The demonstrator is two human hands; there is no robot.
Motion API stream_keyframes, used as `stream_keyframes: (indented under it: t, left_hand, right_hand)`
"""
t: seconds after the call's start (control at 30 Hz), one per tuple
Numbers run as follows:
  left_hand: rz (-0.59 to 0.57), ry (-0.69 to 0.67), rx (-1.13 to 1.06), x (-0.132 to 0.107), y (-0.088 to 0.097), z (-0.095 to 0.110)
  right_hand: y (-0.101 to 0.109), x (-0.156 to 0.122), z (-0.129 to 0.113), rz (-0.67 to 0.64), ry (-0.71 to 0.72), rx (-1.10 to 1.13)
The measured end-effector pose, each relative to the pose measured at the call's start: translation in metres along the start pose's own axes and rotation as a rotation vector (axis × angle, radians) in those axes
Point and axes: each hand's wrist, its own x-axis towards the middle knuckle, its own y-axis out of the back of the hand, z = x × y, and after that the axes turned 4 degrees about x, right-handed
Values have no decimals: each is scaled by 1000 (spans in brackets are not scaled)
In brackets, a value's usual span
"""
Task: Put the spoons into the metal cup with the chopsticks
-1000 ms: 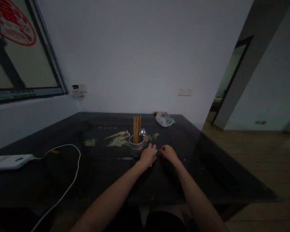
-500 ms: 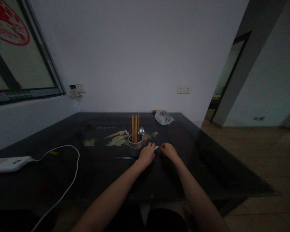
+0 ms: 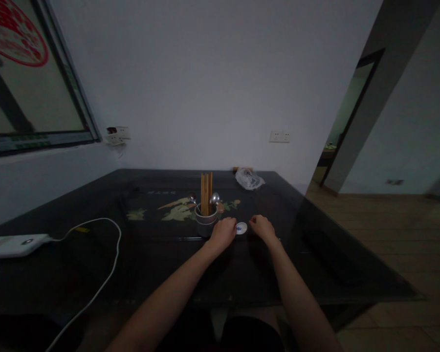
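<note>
My left hand [image 3: 223, 232] is closed, its fingertips at the edge of a small white oval piece with a blue mark [image 3: 241, 228]. The piece faces up toward me; any part of it inside the hand is hidden. Just to its right, apart from it, my right hand [image 3: 263, 228] has its fingers curled in a pinch. Whether anything is between those fingertips is too small to tell. Beside my left hand stands a grey cup [image 3: 206, 226] holding several upright wooden chopsticks [image 3: 206, 194] and two metal spoons [image 3: 214, 198], bowls up.
The dark glossy table [image 3: 161, 274] has a floral pattern. A crumpled clear plastic bag [image 3: 249, 180] lies at the back near the wall. At the left are a white power bank [image 3: 14, 246] and its white cable [image 3: 116, 259], which runs over the front edge.
The white piece has turned from edge-on to show its oval face with the blue mark. My right hand has shifted slightly right, away from it. My left hand stays beside the cup.
</note>
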Motion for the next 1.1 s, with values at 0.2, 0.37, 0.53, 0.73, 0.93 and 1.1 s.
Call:
stream_keyframes:
  t: [0.2,0.37,0.53,0.73,0.93,1.1]
  left_hand:
    - [52,-34,-446,1,36,-4]
    - [220,-18,-803,2,75,-31]
    - [439,157,-1099,-1,90,-70]
    - [658,170,-1165,-9,86,-92]
    - [679,160,-1106,-12,80,-91]
    - [538,183,-976,-10,72,-91]
  right_hand:
    - [6,5,-1,-90,35,254]
    - [-1,-2,-21,-212,197,542]
    - [-12,-9,-44,-331,319,762]
    - [-15,-12,-72,-355,427,759]
    - [-39,-13,-88,-264,562,794]
    - [-60,-8,-86,-221,627,862]
